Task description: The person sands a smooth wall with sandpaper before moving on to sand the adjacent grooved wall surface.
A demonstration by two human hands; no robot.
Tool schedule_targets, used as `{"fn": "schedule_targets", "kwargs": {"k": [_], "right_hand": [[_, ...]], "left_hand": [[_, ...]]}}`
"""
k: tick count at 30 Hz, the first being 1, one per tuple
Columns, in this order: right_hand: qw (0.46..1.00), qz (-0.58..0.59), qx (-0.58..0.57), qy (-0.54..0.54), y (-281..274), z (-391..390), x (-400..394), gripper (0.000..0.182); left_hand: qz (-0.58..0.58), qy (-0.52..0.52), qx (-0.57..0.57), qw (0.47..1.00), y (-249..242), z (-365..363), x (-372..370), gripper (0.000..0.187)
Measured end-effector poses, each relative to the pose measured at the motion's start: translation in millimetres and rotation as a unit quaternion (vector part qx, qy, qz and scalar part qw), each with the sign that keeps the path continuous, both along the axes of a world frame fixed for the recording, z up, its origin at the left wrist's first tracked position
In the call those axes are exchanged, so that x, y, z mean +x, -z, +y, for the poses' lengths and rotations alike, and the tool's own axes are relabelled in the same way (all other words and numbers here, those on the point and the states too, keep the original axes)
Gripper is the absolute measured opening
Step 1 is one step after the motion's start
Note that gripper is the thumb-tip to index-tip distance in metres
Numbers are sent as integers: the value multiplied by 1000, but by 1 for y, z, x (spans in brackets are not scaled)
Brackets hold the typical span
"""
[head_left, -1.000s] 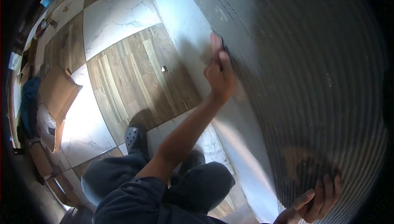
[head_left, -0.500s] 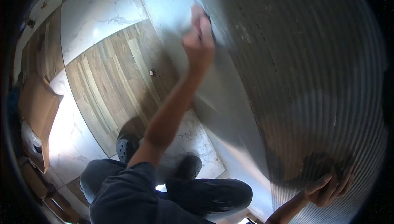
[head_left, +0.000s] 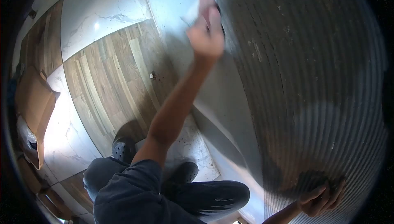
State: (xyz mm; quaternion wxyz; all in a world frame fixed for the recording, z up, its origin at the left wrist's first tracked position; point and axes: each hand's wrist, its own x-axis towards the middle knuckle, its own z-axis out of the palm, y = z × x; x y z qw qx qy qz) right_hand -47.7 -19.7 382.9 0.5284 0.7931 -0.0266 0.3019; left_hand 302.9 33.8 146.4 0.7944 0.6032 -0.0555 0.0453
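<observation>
My left hand (head_left: pixel 207 31), blurred by motion, is closed around a white cloth-like piece (head_left: pixel 191 13) and presses it near the top of a smooth pale strip (head_left: pixel 223 88). The strip runs along the foot of a dark grey ribbed surface (head_left: pixel 303 72). What the white piece is exactly cannot be made out. At the lower right, my right hand (head_left: pixel 322 199) rests against the ribs with its fingers spread, holding nothing visible. A darker patch (head_left: pixel 283 174) shows on the ribbed surface beside it.
Wood-look tiles (head_left: pixel 111 80) and white marbled tiles (head_left: pixel 106 10) cover the floor. A small chip (head_left: pixel 152 75) lies there. At the left stands an open cardboard box (head_left: pixel 35 101) with clear plastic (head_left: pixel 26 133) in it. My dark clogs (head_left: pixel 124 149) are below.
My left hand has slid up and slightly right along the pale strip with the white piece. My right hand appears slightly lower and further left in view.
</observation>
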Motion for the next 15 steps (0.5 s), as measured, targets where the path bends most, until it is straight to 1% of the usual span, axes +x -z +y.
{"fn": "schedule_targets", "kwargs": {"k": [1,3,4,5,6,7,9,10,11,13,14,15], "right_hand": [[1000,6,3,2,0,0,0,28],[1000,5,9,5,-2,0,-3,29],[1000,8,1,21,-2,-1,-7,29],[999,14,-9,35,-3,-1,-8,29],[999,10,-17,33,-2,-1,-5,30],[999,11,-20,35,0,0,-4,30],[1000,9,-10,24,-2,0,-4,30],[999,15,-13,27,-4,-1,-3,30],[999,19,-14,24,-4,-2,-2,30],[999,20,-10,26,-2,0,-4,30],[999,15,-14,33,-1,0,-5,30],[999,8,-18,38,0,-1,-4,30]], "left_hand": [[22,-7,-35,999,-8,2,17,23],[38,-12,-66,997,-8,-4,19,24],[-79,-118,-71,987,1,-17,6,25],[-192,-222,-77,953,9,-24,-8,26],[-209,-208,-29,955,10,-21,-24,29],[-208,-208,-32,955,12,-22,-18,29],[-241,-212,-58,945,20,-25,2,30],[-180,-163,-109,964,13,-19,18,28],[-176,-158,-108,966,9,-15,37,28],[-50,-63,-195,977,4,-9,66,33],[-53,-61,-195,978,5,-12,59,33],[-105,-114,-166,974,10,-18,44,31]]}}
